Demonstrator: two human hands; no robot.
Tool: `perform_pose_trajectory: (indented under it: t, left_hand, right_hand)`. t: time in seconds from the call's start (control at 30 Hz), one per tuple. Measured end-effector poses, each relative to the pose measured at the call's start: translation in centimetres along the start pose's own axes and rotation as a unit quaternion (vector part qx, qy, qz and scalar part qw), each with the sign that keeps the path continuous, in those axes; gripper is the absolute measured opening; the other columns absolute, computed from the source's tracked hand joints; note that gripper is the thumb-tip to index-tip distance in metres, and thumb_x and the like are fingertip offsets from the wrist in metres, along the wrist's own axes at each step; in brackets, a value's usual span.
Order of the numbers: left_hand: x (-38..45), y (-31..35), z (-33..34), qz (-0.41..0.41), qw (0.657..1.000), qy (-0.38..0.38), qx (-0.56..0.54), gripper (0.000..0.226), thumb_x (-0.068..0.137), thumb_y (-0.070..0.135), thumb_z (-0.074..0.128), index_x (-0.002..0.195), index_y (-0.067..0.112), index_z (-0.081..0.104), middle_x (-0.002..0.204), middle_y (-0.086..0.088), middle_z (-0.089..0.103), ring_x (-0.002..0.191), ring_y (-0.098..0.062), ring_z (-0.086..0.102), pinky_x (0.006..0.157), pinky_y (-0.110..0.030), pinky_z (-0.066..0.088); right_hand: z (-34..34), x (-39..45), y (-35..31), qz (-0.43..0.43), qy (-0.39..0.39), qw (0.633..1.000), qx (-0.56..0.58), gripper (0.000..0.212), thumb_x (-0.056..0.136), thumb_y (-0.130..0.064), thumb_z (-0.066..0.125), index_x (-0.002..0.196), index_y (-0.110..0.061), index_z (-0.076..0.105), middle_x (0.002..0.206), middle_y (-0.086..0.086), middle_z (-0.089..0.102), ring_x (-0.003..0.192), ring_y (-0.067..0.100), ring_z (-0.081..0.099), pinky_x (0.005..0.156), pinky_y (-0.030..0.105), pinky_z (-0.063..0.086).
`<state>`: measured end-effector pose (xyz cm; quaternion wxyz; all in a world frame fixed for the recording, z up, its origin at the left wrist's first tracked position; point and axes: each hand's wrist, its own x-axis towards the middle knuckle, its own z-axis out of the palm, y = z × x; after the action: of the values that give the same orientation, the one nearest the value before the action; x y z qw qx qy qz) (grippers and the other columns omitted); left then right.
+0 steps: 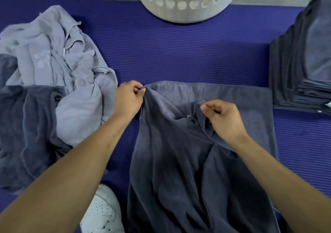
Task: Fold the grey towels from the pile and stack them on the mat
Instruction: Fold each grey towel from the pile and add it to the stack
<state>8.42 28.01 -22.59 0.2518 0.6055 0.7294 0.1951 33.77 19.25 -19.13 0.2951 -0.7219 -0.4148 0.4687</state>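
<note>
— How far along, from the head view?
— A tall stack of folded towels (302,57) sits at the mat's (188,53) right edge; a crumpled pile (53,71) remains at the left.
— And the hands?
— Left hand (129,98) and right hand (223,119) each pinch the dark grey towel (188,161) mid-mat, its fold unfinished.
</note>
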Motion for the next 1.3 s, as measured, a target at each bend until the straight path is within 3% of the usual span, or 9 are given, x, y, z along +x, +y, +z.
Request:
perform_pose_trajectory:
  t: [0.13, 0.27, 0.4, 0.53, 0.63, 0.8, 1.0, 1.17, 1.3]
  left_hand:
    - [-0.4, 1.3, -0.4, -0.010, 0.999, -0.036, 0.027, 0.013, 0.095, 0.024, 0.059, 0.098, 0.011, 0.063, 0.091, 0.001, 0.063, 0.083, -0.009, 0.052, 0.074, -0.017, 0.036]
    - [-3.8, 5.1, 0.5, 0.038, 0.994, -0.095, -0.042, 0.009, 0.098, 0.027, 0.056, 0.096, 0.018, 0.055, 0.082, 0.012, 0.059, 0.073, 0.000, 0.054, 0.061, -0.009, 0.037]
    - [-6.4, 10.2, 3.5, 0.085, 0.976, -0.157, -0.127, 0.005, 0.098, 0.023, 0.058, 0.096, 0.020, 0.055, 0.083, 0.013, 0.061, 0.073, 0.002, 0.058, 0.061, -0.008, 0.041]
    - [-7.2, 12.9, 5.9, 0.099, 0.963, -0.199, -0.152, 0.006, 0.098, 0.022, 0.058, 0.093, 0.019, 0.055, 0.077, 0.010, 0.061, 0.063, 0.007, 0.055, 0.057, -0.007, 0.039]
    - [-7.2, 13.0, 6.7, 0.073, 0.964, -0.205, -0.155, 0.008, 0.097, 0.023, 0.059, 0.091, 0.021, 0.056, 0.078, 0.010, 0.062, 0.063, 0.008, 0.055, 0.056, -0.007, 0.038]
    - [-6.9, 12.0, 6.7, 0.039, 0.966, -0.199, -0.159, 0.009, 0.097, 0.027, 0.059, 0.089, 0.023, 0.059, 0.080, 0.009, 0.066, 0.067, 0.001, 0.059, 0.057, -0.008, 0.039]
    - [-7.3, 11.3, 6.6, 0.010, 0.963, -0.197, -0.185, 0.007, 0.097, 0.027, 0.060, 0.092, 0.022, 0.060, 0.080, 0.006, 0.067, 0.065, -0.001, 0.058, 0.055, -0.009, 0.039]
    - [-7.7, 11.1, 5.9, -0.005, 0.959, -0.194, -0.205, 0.006, 0.096, 0.027, 0.060, 0.093, 0.023, 0.060, 0.079, 0.007, 0.066, 0.061, 0.004, 0.058, 0.054, -0.008, 0.041]
    - [-8.5, 11.9, 5.1, -0.003, 0.954, -0.175, -0.245, 0.005, 0.095, 0.024, 0.064, 0.093, 0.020, 0.061, 0.072, 0.009, 0.067, 0.059, 0.002, 0.059, 0.054, -0.011, 0.042]
  right_hand:
    - [-1.4, 0.1, 0.1, -0.003, -0.028, 0.999, -0.031, 0.007, 0.088, -0.022, 0.073, 0.096, -0.022, 0.074, 0.075, -0.008, 0.074, 0.070, 0.003, 0.070, 0.076, 0.023, 0.056]
    - [-4.6, 0.3, -0.1, -0.046, 0.047, 0.992, -0.110, 0.003, 0.089, -0.019, 0.072, 0.088, -0.020, 0.074, 0.069, -0.011, 0.070, 0.062, 0.004, 0.067, 0.065, 0.015, 0.054]
    - [-8.8, 1.3, 0.7, -0.096, 0.134, 0.952, -0.256, 0.008, 0.090, -0.023, 0.068, 0.089, -0.018, 0.074, 0.072, -0.002, 0.070, 0.071, 0.022, 0.066, 0.071, 0.037, 0.056]
    - [-11.2, 2.8, 0.8, -0.124, 0.164, 0.912, -0.356, 0.011, 0.090, -0.023, 0.064, 0.093, -0.016, 0.071, 0.090, 0.006, 0.069, 0.085, 0.034, 0.063, 0.072, 0.042, 0.053]
    - [-11.3, 3.8, 1.2, -0.095, 0.151, 0.898, -0.403, 0.013, 0.092, -0.022, 0.061, 0.094, -0.012, 0.067, 0.104, 0.006, 0.065, 0.091, 0.037, 0.061, 0.072, 0.041, 0.050]
    - [-11.8, 5.0, 2.3, -0.053, 0.104, 0.881, -0.458, 0.013, 0.096, -0.022, 0.057, 0.097, -0.010, 0.062, 0.108, 0.008, 0.062, 0.094, 0.035, 0.061, 0.073, 0.039, 0.046]
    - [-13.0, 5.7, 2.3, -0.047, 0.051, 0.939, -0.336, 0.006, 0.093, -0.020, 0.061, 0.089, -0.015, 0.061, 0.079, 0.000, 0.061, 0.072, 0.024, 0.064, 0.068, 0.040, 0.057]
    - [-13.3, 3.3, 1.6, -0.024, 0.069, 0.985, -0.154, 0.005, 0.091, -0.015, 0.069, 0.086, -0.014, 0.067, 0.063, 0.003, 0.067, 0.051, 0.009, 0.062, 0.053, 0.023, 0.052]
    - [-13.8, 1.5, 0.1, 0.023, 0.031, 0.999, 0.009, 0.003, 0.089, -0.007, 0.070, 0.089, -0.005, 0.068, 0.066, 0.010, 0.070, 0.061, 0.017, 0.069, 0.055, 0.026, 0.055]
